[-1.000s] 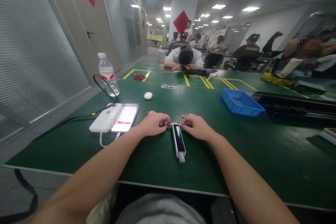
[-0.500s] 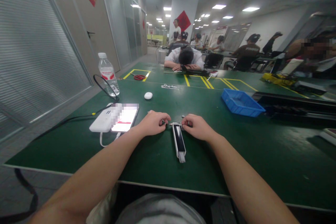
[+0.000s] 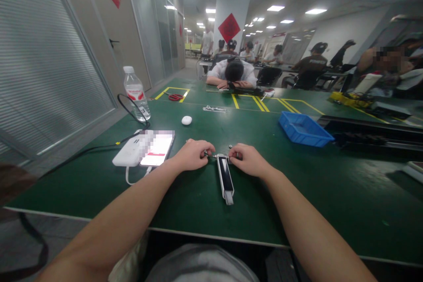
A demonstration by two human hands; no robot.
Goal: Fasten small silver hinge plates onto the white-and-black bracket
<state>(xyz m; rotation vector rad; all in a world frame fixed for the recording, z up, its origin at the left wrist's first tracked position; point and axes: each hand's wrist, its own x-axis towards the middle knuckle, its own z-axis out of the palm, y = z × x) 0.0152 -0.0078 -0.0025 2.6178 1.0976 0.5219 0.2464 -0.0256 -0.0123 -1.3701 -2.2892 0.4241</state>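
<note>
A slim white device [image 3: 225, 176] with a glossy black top lies lengthwise on the green table [image 3: 191, 202]. From its near end sticks out a pale tab [image 3: 228, 198]. At its far end, my left hand [image 3: 194, 154] pinches a small dark rod with a thin metal tip [image 3: 213, 156] pointing right toward the device. On the opposite side of that end, my right hand [image 3: 248, 158] is closed, fingertips against the device's corner. A small dark piece with a round end [image 3: 230, 146] shows at its fingertips; what they grip is mostly hidden.
Left stand a white power bank [image 3: 130, 152], a lit phone [image 3: 160, 150], a black cable and a water bottle [image 3: 136, 92]. Ahead are a white earbud case [image 3: 187, 120], red-handled scissors [image 3: 176, 97] and a person resting on folded arms. A blue tray [image 3: 304, 130] lies right.
Both my hands and the white device stay in nearly the same place. A standing person in the background has moved left, and a brown blurred shape has appeared at the left edge.
</note>
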